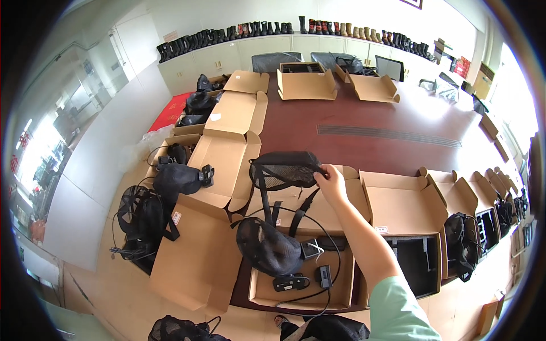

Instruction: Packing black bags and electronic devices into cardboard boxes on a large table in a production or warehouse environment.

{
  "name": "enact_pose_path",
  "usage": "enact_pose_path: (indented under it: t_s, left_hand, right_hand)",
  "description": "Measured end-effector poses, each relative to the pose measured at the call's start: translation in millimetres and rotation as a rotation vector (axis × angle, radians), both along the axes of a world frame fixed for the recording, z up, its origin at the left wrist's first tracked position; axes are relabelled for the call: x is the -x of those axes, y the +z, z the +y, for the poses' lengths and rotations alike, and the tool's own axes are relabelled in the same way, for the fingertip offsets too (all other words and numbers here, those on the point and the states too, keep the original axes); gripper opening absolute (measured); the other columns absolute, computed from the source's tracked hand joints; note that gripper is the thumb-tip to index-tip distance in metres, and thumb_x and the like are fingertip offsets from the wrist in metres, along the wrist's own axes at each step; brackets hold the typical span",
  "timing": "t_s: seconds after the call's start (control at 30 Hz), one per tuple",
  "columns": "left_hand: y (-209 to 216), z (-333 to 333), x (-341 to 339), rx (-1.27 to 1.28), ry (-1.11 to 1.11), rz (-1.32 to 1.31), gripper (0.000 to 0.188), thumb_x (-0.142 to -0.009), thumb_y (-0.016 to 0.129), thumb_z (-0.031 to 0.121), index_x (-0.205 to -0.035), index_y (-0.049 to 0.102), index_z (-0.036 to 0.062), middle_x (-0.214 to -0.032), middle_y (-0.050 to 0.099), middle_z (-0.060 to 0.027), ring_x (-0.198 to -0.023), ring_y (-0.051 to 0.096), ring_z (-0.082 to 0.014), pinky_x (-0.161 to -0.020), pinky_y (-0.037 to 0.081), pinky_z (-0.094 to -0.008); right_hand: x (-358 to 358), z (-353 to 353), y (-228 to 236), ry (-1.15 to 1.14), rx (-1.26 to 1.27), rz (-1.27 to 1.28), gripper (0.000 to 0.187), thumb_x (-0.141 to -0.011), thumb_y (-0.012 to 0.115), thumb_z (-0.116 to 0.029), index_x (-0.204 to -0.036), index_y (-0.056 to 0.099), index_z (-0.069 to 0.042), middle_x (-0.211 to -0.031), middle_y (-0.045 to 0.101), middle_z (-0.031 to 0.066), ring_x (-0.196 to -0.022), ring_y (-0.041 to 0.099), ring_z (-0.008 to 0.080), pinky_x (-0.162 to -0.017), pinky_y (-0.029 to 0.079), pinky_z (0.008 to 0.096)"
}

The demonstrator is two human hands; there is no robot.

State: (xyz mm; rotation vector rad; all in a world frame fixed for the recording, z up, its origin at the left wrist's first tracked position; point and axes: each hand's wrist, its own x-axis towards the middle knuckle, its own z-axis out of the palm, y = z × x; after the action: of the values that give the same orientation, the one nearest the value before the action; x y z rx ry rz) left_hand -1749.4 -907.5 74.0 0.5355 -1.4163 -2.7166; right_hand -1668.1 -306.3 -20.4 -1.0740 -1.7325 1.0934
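Note:
My right hand (331,183) reaches in from the lower right in a light green sleeve. Its fingers are closed on the right edge of a black mesh bag (284,172), lifted above a cardboard box lid. Black straps (301,215) hang from the bag. Just below it, a black mesh cap (267,247) rests over an open cardboard box (264,292) with a cable looping around it. A black device (290,282) and a small grey-black module (323,277) are at the cap's lower right. My left hand is out of view.
Open cardboard boxes line the dark red table (296,125). More black caps (179,180) with devices lie at left, and a box with black foam (418,264) stands at right. Boots (267,28) fill the cabinet top behind. A black bag (179,329) shows at the lower edge.

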Motion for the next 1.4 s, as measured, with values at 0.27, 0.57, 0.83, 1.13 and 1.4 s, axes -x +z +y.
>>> enact_pose_path:
  t_s: [0.27, 0.57, 0.83, 1.13, 1.4]
  left_hand:
    - [-19, 8, 0, 0.023, -0.184, -0.01, 0.021, -0.095, 0.051, 0.026, -0.091, 0.06, 0.0073, -0.048, 0.028, 0.0056, -0.041, 0.025, -0.0065, -0.043, 0.024, -0.022]
    - [-79, 33, -8, 0.283, -0.548, -0.015, 0.039, -0.1, 0.044, 0.023, -0.134, 0.049, 0.0057, -0.072, 0.063, -0.0014, -0.041, 0.027, -0.0035, -0.041, 0.023, -0.0195]
    - [-90, 53, -26, 0.249, -0.654, 0.029, 0.04, -0.096, 0.048, 0.011, -0.135, 0.048, 0.0044, -0.077, 0.063, -0.0055, -0.043, 0.032, -0.0034, -0.04, 0.026, -0.0183]
    - [-114, 51, -48, 0.303, -0.555, -0.007, 0.04, -0.095, 0.052, 0.009, -0.134, 0.047, 0.0063, -0.083, 0.066, -0.0083, -0.043, 0.032, -0.0023, -0.038, 0.023, -0.0167]
    - [-110, 61, -52, 0.437, -0.341, -0.076, 0.05, -0.086, 0.064, 0.01, -0.132, 0.046, 0.0058, -0.083, 0.057, -0.0012, -0.046, 0.039, -0.0034, -0.041, 0.029, -0.0213]
  right_hand:
    - [-43, -180, 49, 0.424, -0.916, 0.175, 0.031, -0.061, 0.072, -0.001, -0.09, 0.065, -0.008, -0.094, 0.062, 0.0099, -0.088, 0.061, 0.0286, -0.075, 0.052, 0.0373]
    - [-93, -272, -29, 1.007, -0.848, -0.03, 0.036, -0.07, 0.062, -0.015, -0.103, 0.065, -0.002, -0.111, 0.056, 0.0098, -0.105, 0.056, 0.0255, -0.088, 0.049, 0.035]
    - [-99, -287, -27, 1.386, -0.622, -0.099, 0.034, -0.074, 0.066, -0.022, -0.104, 0.061, -0.006, -0.112, 0.058, 0.0103, -0.098, 0.059, 0.0274, -0.086, 0.047, 0.0373]
    - [-19, -313, -27, 0.542, -0.552, -0.521, 0.044, -0.078, 0.068, -0.034, -0.104, 0.054, -0.001, -0.108, 0.057, 0.0163, -0.096, 0.061, 0.0306, -0.08, 0.051, 0.0403]
    - [-43, -304, 3, 0.885, -0.206, -0.256, 0.024, -0.082, 0.064, -0.017, -0.098, 0.053, -0.003, -0.082, 0.062, 0.0173, -0.077, 0.062, 0.0378, -0.067, 0.05, 0.0436]
